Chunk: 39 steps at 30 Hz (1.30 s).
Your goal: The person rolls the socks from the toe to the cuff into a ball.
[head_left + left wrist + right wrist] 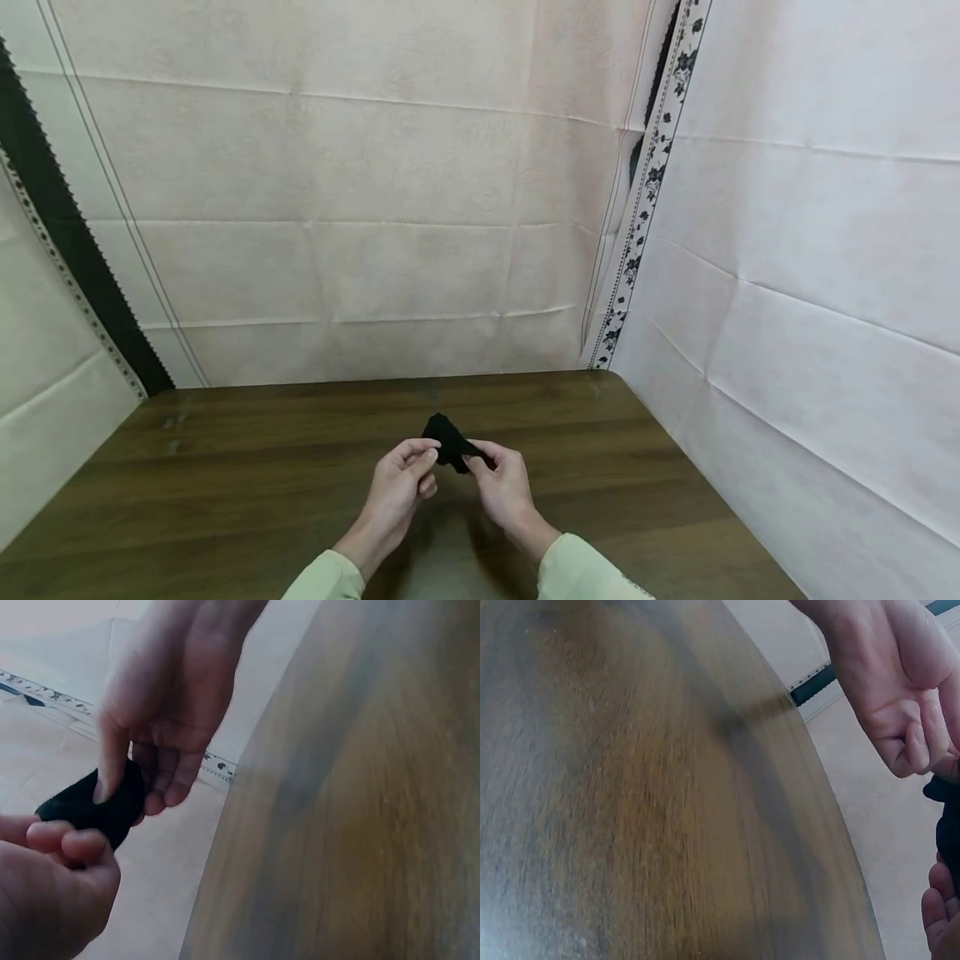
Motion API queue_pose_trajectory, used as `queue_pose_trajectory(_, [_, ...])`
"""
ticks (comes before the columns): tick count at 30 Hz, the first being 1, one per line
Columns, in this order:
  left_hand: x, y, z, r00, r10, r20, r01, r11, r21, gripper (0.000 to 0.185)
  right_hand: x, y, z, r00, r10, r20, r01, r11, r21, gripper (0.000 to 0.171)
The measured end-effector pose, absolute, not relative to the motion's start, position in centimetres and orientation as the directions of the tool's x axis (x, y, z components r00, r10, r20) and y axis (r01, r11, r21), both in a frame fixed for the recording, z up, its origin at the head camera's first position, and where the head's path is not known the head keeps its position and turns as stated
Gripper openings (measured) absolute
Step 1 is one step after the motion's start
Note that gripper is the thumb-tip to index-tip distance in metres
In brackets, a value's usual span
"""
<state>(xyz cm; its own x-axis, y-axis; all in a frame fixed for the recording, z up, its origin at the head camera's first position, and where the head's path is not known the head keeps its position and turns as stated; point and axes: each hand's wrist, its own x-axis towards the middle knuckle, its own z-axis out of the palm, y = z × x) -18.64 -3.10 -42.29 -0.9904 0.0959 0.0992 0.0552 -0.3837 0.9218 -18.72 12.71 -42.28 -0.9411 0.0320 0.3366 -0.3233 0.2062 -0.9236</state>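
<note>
A small black piece of cloth (447, 442) is held just above the brown wooden table (247, 467), near its middle. My left hand (427, 458) pinches its left end with curled fingers. My right hand (477, 461) pinches its right end. In the left wrist view the right hand (112, 791) comes down from above with its thumb on the black cloth (101, 810), and the left hand (64, 844) shows at the bottom left. In the right wrist view the left hand (915, 746) has curled fingers next to the cloth (949, 817) at the frame's right edge.
Pale creased sheets (360, 208) hang behind the table and along its right side (810, 275). A flower-patterned strip (645, 200) runs down the back right corner and a dark band (67, 233) crosses the left. Light green sleeves (330, 579) cover both wrists.
</note>
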Motion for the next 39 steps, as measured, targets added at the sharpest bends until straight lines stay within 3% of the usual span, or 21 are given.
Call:
queue_pose_trajectory(6, [-18.9, -3.6, -42.4, -0.983, 0.173, 0.061, -0.009, -0.381, 0.925, 0.014, -19.7, 13.0, -43.6, -0.935, 0.036, 0.353, -0.342, 0.179, -0.923, 0.018])
queue_pose_trajectory(16, [-19.4, -3.6, -42.4, -0.996, 0.085, 0.022, 0.003, -0.209, 0.978, 0.047, -19.3, 12.6, -43.7, -0.92, 0.067, 0.387, -0.367, 0.2, -0.908, 0.014])
queue_pose_trajectory(28, [-19.7, -4.5, -42.6, -0.994, 0.107, 0.0, -0.023, -0.217, 0.976, 0.045, -17.0, 12.0, -41.0, -0.925, 0.025, 0.38, -0.364, 0.234, -0.901, 0.017])
queue_pose_trajectory(39, [-20.2, -5.6, -42.8, -0.98, 0.198, -0.036, -0.099, -0.316, 0.943, 0.046, -18.8, 12.9, -43.4, -0.921, -0.055, 0.385, -0.389, 0.164, -0.907, 0.016])
